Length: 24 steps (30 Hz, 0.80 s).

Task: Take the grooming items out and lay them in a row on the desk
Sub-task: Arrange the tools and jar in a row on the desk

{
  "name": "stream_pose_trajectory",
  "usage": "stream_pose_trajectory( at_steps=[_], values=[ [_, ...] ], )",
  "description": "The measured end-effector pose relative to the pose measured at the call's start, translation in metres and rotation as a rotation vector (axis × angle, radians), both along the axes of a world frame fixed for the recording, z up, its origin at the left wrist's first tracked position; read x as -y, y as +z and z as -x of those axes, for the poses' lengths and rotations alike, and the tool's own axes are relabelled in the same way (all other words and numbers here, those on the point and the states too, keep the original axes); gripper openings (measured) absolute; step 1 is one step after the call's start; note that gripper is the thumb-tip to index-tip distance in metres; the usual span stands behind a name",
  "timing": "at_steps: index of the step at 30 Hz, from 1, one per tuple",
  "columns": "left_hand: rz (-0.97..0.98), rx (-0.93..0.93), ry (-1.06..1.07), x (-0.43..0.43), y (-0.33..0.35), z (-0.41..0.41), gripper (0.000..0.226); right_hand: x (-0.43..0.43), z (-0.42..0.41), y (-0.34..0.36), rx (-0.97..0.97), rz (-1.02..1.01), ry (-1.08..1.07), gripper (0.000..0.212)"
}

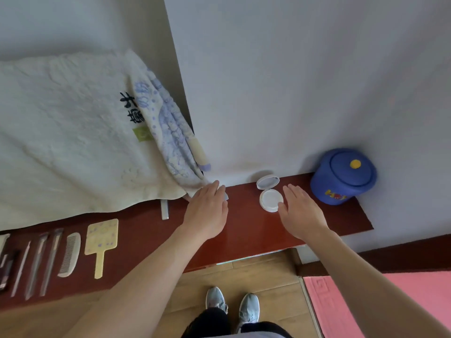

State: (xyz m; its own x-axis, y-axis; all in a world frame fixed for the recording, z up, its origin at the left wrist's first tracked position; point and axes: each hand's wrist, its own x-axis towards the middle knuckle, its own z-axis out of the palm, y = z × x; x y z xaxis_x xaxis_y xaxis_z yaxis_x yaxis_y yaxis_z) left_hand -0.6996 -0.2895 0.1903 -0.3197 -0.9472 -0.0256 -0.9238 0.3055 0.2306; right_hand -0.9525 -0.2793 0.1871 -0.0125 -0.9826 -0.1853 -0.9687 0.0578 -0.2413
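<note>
Both hands are hovering flat-fingered, gripping nothing, over the desk (246, 230): left hand (207, 212) by the towel (73, 142), right hand (301, 212) just beside the open compact (269, 194), light, slick, hinged plastic probably best pinched at its base rim.

You face a desk (244, 228) of glossy dark red-brown. The towel (61, 130) on it is white, with black characters and a small green label. The cloth pouch (168, 132) is white, printed in blue-violet. The compact (269, 192) is white. The lidded pot (343, 176) is deep blue with a yellow knob and yellow-and-red lettering. The paddle (102, 237) is pale yellow with lilac dots, and the mat (390, 301) is pink.
</note>
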Motion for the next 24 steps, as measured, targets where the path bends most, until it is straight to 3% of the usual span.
stream_pose_trajectory(
  at_steps=[15,24],
  values=[
    [-0.195,0.061,-0.061,0.014,-0.090,0.046,0.063,0.044,0.009,-0.092,0.028,-0.051,-0.026,0.095],
    [-0.184,0.080,-0.046,0.008,-0.106,0.053,0.063,0.052,0.013,-0.106,-0.034,0.010,0.002,0.088]
  ],
)
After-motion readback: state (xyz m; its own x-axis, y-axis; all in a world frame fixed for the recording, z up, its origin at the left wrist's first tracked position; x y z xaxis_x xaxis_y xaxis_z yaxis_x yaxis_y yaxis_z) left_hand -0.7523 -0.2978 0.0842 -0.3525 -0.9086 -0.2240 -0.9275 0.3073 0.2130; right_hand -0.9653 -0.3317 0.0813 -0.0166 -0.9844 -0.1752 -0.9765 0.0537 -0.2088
